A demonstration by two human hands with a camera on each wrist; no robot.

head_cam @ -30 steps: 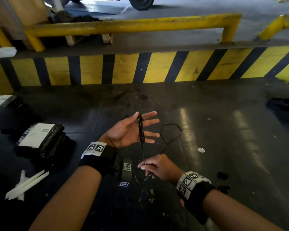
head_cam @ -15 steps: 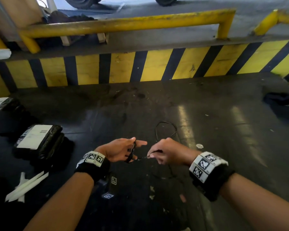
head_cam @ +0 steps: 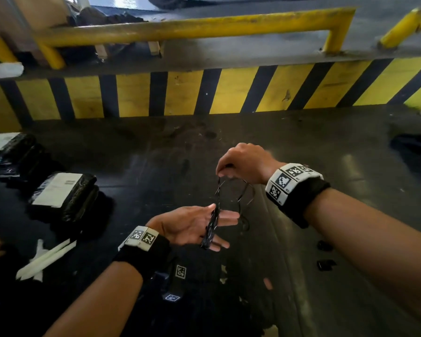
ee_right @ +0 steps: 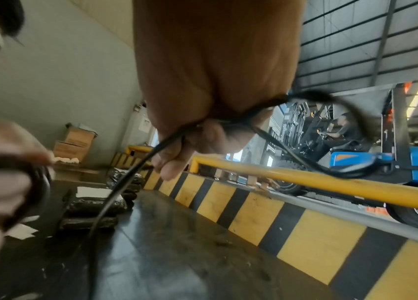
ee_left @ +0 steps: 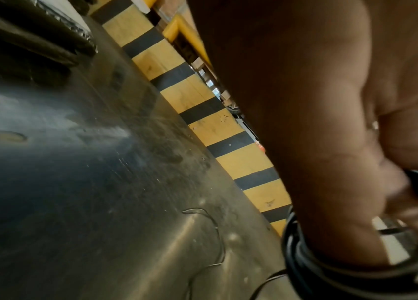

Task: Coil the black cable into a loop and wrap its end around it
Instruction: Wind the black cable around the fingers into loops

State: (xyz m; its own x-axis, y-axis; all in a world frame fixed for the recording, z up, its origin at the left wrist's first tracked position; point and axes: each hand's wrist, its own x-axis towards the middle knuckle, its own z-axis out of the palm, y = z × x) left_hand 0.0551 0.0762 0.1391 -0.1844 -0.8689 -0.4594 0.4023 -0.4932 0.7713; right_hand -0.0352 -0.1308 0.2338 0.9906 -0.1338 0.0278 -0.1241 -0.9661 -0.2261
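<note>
Right hand (head_cam: 243,161) pinches black cable (head_cam: 216,200); coil rings the flat left hand (head_cam: 192,224)
No label readable; striped curb (head_cam: 229,93) bounds the far edge, dark floor (head_cam: 326,147) spreading right

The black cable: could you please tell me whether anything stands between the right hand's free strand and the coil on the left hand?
Nothing visible does. The right hand pinches the black cable above the coil looped around the left hand fingers, and the strand runs straight down between them through open air.
</note>
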